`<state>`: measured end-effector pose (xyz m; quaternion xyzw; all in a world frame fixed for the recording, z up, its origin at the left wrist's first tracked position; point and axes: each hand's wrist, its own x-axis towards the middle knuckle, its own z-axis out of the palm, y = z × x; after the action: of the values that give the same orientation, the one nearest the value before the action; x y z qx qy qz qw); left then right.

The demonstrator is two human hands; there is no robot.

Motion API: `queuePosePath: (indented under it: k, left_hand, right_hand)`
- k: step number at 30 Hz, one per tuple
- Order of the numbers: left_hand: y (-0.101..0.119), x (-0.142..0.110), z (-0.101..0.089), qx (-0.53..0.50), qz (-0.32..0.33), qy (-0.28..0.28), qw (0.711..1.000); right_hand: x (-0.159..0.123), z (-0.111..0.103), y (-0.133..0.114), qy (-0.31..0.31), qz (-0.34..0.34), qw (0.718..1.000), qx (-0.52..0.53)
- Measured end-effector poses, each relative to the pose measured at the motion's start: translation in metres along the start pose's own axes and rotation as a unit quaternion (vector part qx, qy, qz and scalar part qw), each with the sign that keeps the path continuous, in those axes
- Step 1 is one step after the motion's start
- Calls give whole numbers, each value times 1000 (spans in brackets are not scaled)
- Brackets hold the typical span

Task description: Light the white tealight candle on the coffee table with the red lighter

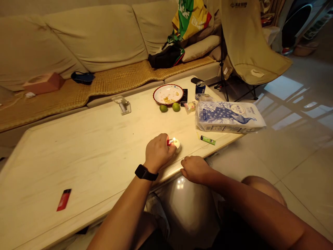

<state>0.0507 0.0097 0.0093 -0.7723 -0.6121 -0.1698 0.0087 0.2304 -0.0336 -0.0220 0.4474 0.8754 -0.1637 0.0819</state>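
Note:
My left hand (157, 152), with a black watch on its wrist, is shut on a red lighter (170, 141). A small flame (174, 140) burns at the lighter's tip, against a small white candle-like object (177, 144) standing on the pale wooden table (91, 156). My right hand (196, 170) rests on the table's near edge, a little to the right, holding nothing. A green lighter (208, 140) lies beyond that hand. Another red lighter (63, 200) lies far to the left on the tabletop.
Farther along the table are a food-smeared plate (168, 94), two limes (163, 108), a blue can (200, 88) and a wrapped tissue pack (229, 118). A beige sofa (91, 41) runs behind the table, with a folding chair (249, 41) and a tiled floor (286, 152) to the right.

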Motion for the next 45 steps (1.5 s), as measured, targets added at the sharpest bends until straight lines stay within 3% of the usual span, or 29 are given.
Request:
queuePosePath:
  k: [6,15,25,45]
  left_hand:
    - [-4,-3,-2,-22,-17,40,999]
    - [-27,-18,-14,-63,-54,102,991]
    - [-42,-27,-19,-71,-76,107,989]
    - [-38,-25,-15,-55,-47,87,994]
  right_hand:
    - [0,2,1,12,-1,1000,-2]
    - [0,0,1,10,-1,1000,-2]
    - [1,5,4,11,-1,1000,-12]
    - [1,4,2,12,-7,1000,-7]
